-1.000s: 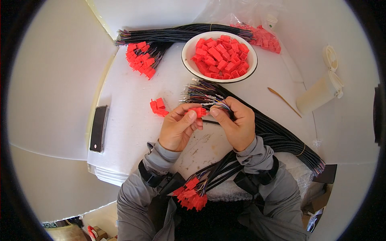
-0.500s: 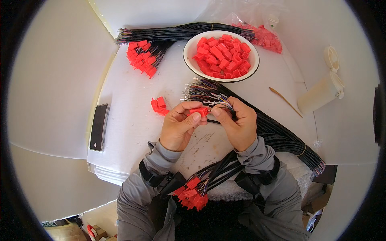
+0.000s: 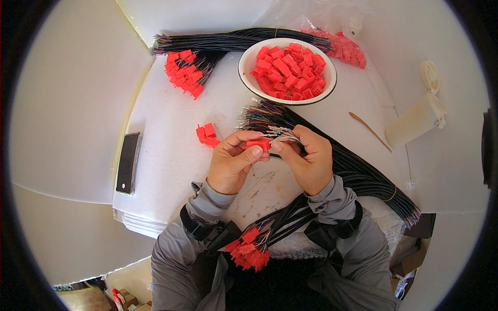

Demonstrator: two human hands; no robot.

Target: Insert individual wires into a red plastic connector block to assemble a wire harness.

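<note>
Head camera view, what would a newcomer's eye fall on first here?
Probably the white bowl heaped with red blocks, at upper centre. Below it, the left hand holds a red connector and the right hand pinches thin wires. A thick black cable bundle slants toward the lower right.

Long grey sleeves [image 3: 174,267] rise from the lower left and lower right of the frame, loosely creased, their cuffs [image 3: 211,196] bunched into folds. Wide black straps [image 3: 192,222] circle both forearms, each bearing a boxy black module [image 3: 224,237]. Bottom centre, grey jacket flaps [image 3: 215,285] border black clothing [image 3: 270,293].
</note>
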